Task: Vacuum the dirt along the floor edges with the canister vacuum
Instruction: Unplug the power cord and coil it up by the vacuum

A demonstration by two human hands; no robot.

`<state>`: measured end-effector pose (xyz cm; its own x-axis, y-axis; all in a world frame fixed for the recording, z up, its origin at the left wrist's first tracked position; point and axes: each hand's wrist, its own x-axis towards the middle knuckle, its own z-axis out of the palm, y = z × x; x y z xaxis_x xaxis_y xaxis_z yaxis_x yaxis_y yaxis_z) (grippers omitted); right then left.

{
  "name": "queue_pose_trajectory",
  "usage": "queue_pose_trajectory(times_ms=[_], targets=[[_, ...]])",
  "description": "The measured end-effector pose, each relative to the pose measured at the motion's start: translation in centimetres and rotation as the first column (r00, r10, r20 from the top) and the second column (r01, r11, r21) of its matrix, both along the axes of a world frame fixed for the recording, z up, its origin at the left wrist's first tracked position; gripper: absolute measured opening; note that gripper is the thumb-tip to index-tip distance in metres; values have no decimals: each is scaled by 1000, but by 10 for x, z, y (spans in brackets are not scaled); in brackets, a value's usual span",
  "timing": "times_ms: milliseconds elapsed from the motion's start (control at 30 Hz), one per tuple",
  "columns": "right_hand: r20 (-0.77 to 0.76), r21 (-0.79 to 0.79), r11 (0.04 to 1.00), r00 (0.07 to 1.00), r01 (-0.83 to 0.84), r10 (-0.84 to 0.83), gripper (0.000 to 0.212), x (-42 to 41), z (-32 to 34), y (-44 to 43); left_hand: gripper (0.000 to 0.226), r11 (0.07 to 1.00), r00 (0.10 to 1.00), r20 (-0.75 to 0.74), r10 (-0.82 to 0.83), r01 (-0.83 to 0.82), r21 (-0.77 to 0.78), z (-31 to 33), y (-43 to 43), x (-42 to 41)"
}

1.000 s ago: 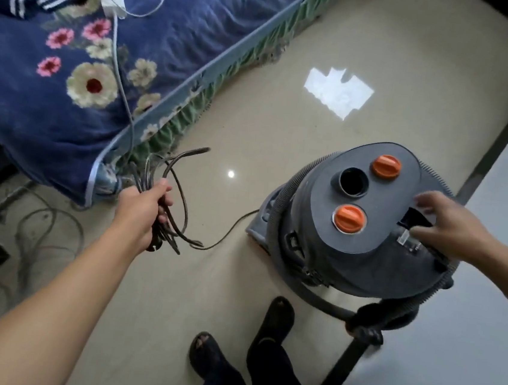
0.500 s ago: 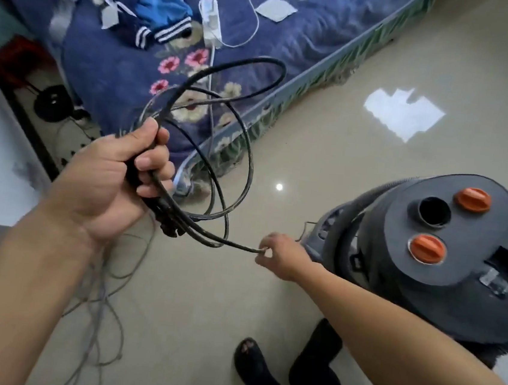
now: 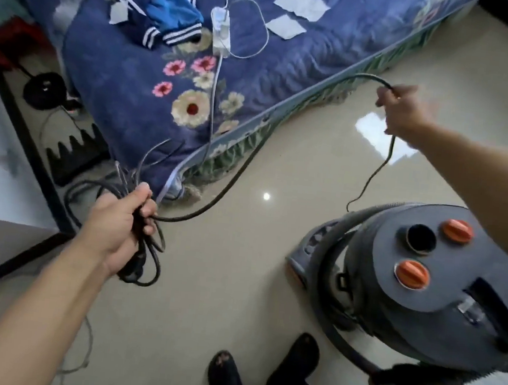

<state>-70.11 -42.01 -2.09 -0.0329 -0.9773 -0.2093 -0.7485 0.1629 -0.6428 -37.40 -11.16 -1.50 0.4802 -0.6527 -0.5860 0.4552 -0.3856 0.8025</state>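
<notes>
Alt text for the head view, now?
A person holds a black power cord in both hands: left hand grips the coiled bundle, right hand holds a raised length. A grey canister vacuum stands on the floor near a bed.

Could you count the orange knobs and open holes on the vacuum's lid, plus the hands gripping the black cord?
Orange knobs: 2, one far, one near
Round hole: 1
Hands gripping the black cord: 2, left hand and right hand
Total: 5

Left hand (image 3: pixel 117 225) and right hand (image 3: pixel 403 112) grip the black cord (image 3: pixel 239 172) beside the vacuum (image 3: pixel 430 292).
</notes>
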Motion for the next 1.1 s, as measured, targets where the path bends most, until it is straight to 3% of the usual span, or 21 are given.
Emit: queue_pose_trajectory(times_ms=[100, 200, 300, 400, 567, 700, 833, 867, 933, 1000, 1100], targets=[[201, 25, 986, 966, 163, -165, 37, -39, 43, -21, 17, 998, 998, -19, -55, 55, -30, -15, -32, -55], [447, 255, 913, 798, 320, -405, 31, -106, 69, -13, 17, 984, 985, 1, -171, 171, -41, -18, -68, -118], [610, 506, 793, 509, 339, -607, 18, -193, 77, 17, 21, 952, 950, 105, -294, 301, -54, -16, -103, -180], [638, 682, 645, 150, 344, -755, 9, -271, 65, 78, 21, 869, 851, 260, -457, 489, -71, -9, -131, -246], [430, 882, 343, -259, 322, -865, 29, -337, -5, 200, 24, 624, 494, 587, -642, 781, 24, 0, -150, -357], [336, 938, 252, -449, 238, -828, 18, -335, -48, 270, 12, 303, 35, 771, -635, 930, 207, -5, -140, -431], [298, 912, 91, -492, 401, -818, 29, -339, -73, 311, 22, -34, -488, 784, -383, 856, 516, -21, -122, -481], [288, 892, 46, -486, 449, -825, 28, -343, -76, 318, 22, -101, -584, 755, -298, 806, 583, -27, -116, -487], [290, 835, 13, -420, 550, -860, 21, -351, -76, 327, 22, -180, -690, 704, -165, 723, 667, -38, -104, -493], [318, 748, 81, -249, 659, -915, 17, -356, -67, 325, 29, -206, -755, 646, -111, 654, 728, -49, -98, -491], [298, 583, 363, 225, 727, -928, 44, -358, -63, 302, 25, -212, -781, 623, -48, 617, 758, -72, -91, -482]])
